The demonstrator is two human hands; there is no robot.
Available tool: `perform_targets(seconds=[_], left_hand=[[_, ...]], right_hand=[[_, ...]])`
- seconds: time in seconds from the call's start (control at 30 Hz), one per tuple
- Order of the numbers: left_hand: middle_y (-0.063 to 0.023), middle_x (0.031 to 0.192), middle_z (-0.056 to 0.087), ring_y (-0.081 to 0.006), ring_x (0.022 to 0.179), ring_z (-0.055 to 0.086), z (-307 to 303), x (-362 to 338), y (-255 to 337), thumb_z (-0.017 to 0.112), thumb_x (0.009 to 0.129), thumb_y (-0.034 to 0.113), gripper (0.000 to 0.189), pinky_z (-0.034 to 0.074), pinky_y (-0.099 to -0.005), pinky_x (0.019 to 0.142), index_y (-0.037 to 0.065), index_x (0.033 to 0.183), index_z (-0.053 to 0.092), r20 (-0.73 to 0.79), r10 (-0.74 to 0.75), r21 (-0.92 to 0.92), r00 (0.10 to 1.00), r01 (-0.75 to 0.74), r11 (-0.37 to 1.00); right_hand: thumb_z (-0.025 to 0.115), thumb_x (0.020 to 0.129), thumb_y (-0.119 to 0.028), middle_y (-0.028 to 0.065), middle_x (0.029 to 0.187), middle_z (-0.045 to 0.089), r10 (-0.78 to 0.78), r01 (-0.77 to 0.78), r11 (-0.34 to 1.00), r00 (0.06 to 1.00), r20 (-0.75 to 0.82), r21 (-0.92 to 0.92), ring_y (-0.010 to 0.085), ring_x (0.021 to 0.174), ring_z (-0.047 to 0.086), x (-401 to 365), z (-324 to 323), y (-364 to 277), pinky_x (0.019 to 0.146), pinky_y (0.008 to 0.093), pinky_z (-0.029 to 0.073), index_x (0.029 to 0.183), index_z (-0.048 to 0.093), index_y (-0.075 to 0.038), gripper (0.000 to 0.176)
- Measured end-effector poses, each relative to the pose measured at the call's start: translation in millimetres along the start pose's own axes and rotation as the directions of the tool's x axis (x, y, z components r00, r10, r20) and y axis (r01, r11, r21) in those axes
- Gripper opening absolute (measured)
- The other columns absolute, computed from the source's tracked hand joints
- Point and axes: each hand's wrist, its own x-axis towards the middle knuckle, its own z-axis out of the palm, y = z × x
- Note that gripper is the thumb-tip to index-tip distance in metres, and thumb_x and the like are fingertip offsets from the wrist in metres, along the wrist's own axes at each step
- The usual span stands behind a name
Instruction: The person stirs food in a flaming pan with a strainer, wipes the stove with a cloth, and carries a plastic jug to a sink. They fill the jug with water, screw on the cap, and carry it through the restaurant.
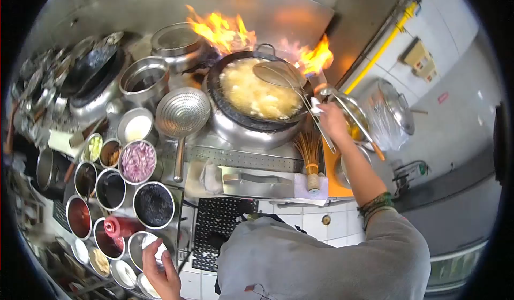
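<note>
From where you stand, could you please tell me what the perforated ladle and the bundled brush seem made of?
The perforated ladle looks like polished stainless steel: silvery and reflective. The bundled brush looks matte, probably split bamboo or similar plant fibre: thin tan strands bound together.

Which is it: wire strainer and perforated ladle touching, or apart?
Apart: the head view shows the wok and its bubbling contents between the wire strainer and perforated ladle.
</note>
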Motion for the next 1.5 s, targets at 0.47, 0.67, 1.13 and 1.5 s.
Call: perform_targets(seconds=[0.47, 0.67, 1.13, 1.5], left_hand=[[-0.0149, 0.097, 0.067, -0.0272, 0.09, 0.063, 64.7, 11.0, 52.0, 0.059, 0.085, -0.002, 0.021, 0.048, -0.0357, 0.082, -0.003, 0.106, 0.061, 0.19, 0.025, 0.06, 0.981, -0.037, 0.998], [-0.0156, 0.095, 0.066, -0.0287, 0.087, 0.063, 70.1, 19.9, 59.8, 0.059, 0.086, -0.001, 0.019, 0.049, -0.0367, 0.08, -0.003, 0.105, 0.062, 0.232, 0.068, 0.098, 0.97, -0.093, 0.991], [-0.0144, 0.098, 0.066, -0.0232, 0.088, 0.063, 43.0, 10.3, 34.5, 0.057, 0.088, 0.001, 0.021, 0.049, -0.0337, 0.082, -0.004, 0.108, 0.063, 0.146, -0.028, 0.07, 0.989, 0.018, 0.997], [-0.0141, 0.099, 0.066, -0.0225, 0.092, 0.063, 34.1, 21.5, 28.1, 0.057, 0.089, 0.001, 0.02, 0.05, -0.0338, 0.085, -0.005, 0.107, 0.063, 0.193, 0.016, 0.114, 0.981, -0.039, 0.993]], right_hand=[[0.051, 0.089, -0.01, 0.0194, 0.108, 0.061, 0.179, -0.099, 0.941, 0.957, 0.228, -0.324, 0.0371, 0.098, 0.066, 38.4, 40.7, 51.6, 0.083, 0.0474, 0.054, 0.102, 0.069, -0.005, 0.023], [0.052, 0.085, -0.005, 0.0205, 0.113, 0.062, 0.078, 0.078, 0.951, 0.876, 0.477, -0.299, 0.0374, 0.106, 0.062, 67.8, 48.0, 18.8, 0.09, 0.0441, 0.051, 0.103, 0.07, -0.004, 0.025], [0.058, 0.067, -0.003, 0.0245, 0.091, 0.068, -0.095, 0.145, 0.989, 0.764, 0.638, -0.026, 0.0418, 0.087, 0.066, 50.1, 65.7, -20.2, 0.078, 0.0454, 0.053, 0.094, 0.072, 0.0, 0.031], [0.057, 0.078, -0.004, 0.0201, 0.088, 0.07, -0.211, 0.128, 0.953, 0.93, 0.3, 0.273, 0.0356, 0.079, 0.069, 25.9, 78.6, -31.1, 0.073, 0.042, 0.054, 0.099, 0.069, 0.003, 0.025]])
